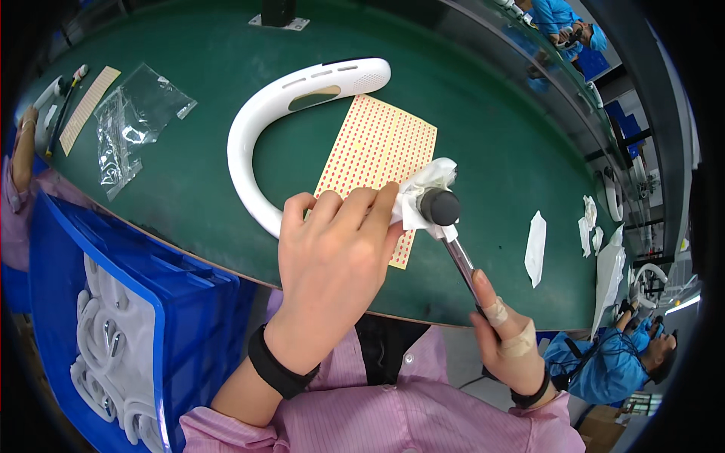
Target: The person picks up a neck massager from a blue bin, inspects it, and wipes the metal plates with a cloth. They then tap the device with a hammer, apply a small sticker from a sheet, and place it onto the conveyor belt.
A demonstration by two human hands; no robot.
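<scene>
My right hand [510, 340], with tape on its fingers, is closed around the metal handle of a rubber mallet [440, 207]. White tissue paper [430, 177] is bunched about the mallet's black head. With its fingers bent together, my left hand [332, 238] grips the tissue beside the head. Beneath that hand lies a cream sheet of small red stickers [385, 140]. A white U-shaped neck fan [243, 143] rests on the green table, its lower end passing behind my left hand and its upper end touching the sheet.
Left on the table are a clear plastic bag [136, 121] and a sticker strip [89, 109]. A blue crate [162, 340] of white neck fans stands at lower left. Torn tissue [535, 249] lies right. Another person's arm [24, 151] is at far left; people in blue are at right.
</scene>
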